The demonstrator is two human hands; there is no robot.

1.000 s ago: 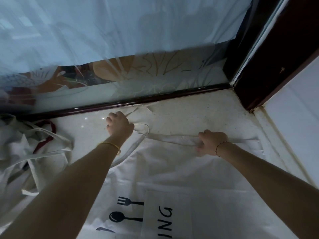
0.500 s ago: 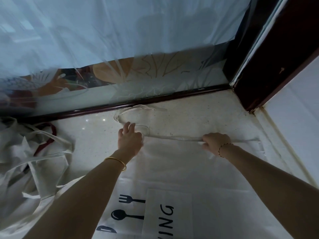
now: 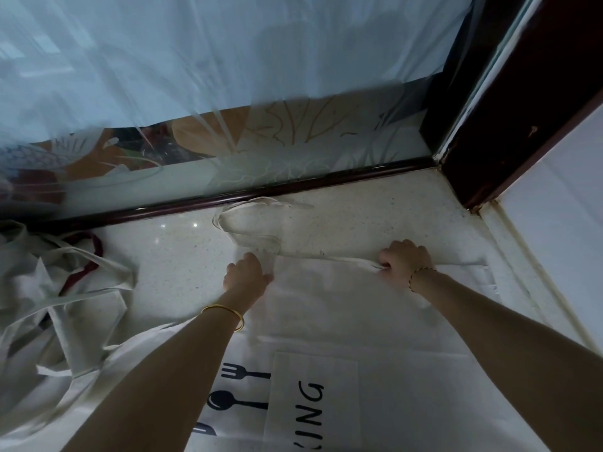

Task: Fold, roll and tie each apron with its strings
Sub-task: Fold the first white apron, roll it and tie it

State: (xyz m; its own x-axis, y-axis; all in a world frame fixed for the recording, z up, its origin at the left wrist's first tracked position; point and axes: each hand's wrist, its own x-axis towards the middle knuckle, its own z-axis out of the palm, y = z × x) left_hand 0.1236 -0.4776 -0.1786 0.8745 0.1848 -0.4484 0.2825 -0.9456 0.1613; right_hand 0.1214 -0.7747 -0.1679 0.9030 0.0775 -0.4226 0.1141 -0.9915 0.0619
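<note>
A white apron (image 3: 329, 308) with black fork and spoon prints and letters lies flat on the pale speckled floor (image 3: 176, 256). Its string (image 3: 248, 220) loops loosely on the floor beyond the apron's far edge. My left hand (image 3: 246, 275) pinches the apron's far left corner. My right hand (image 3: 403, 259) is closed on the far edge further right, bunching the cloth under its fingers. Both forearms reach over the apron from the near side.
A heap of more white aprons with strings (image 3: 49, 288) and a dark red strap (image 3: 88, 256) lies at the left. A dark wooden sill (image 3: 293, 189) with patterned glass and a curtain runs along the far side. A dark door frame (image 3: 509, 119) stands at the right.
My left hand pulled back from the string loop on the floor to the apron's far left corner. My right hand stayed gripping the far edge, shifting slightly right.
</note>
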